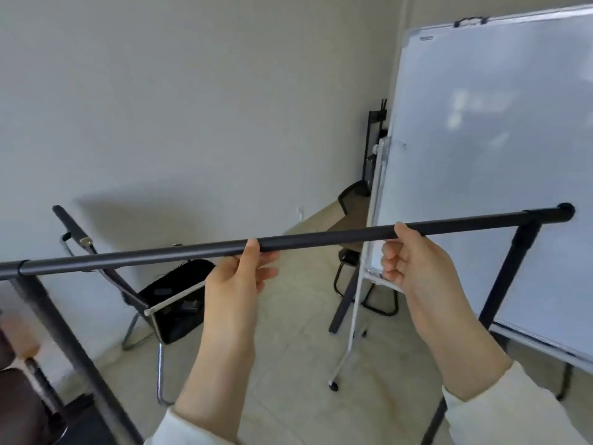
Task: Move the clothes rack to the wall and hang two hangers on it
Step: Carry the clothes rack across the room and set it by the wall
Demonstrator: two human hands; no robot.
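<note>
Head view, nearest first: my two pale sleeves come up from the bottom edge, and both of my hands are on the top bar of the clothes rack (321, 240). My left hand (239, 277) has its thumb over the bar and its fingers loosely curled beneath, more a light hook than a full clench. My right hand (414, 261) sits further along toward 3 o'clock, fingers curled under the bar, thumb on top, also only partly closed.

The bar crosses the view from 9 o'clock to 2 o'clock, with black legs dropping at each end. I judge it to be thin hollow tube: stiff, light, smooth and a bit slippery, so it may sway at the joints. Holding near the middle, hands apart as now, should keep it balanced.

Beyond, a folding chair (167, 303) stands at 8 o'clock, a whiteboard (497, 155) at 2 o'clock just behind the rack's right end, and the wall (192, 107) past both. No hangers are in view.
</note>
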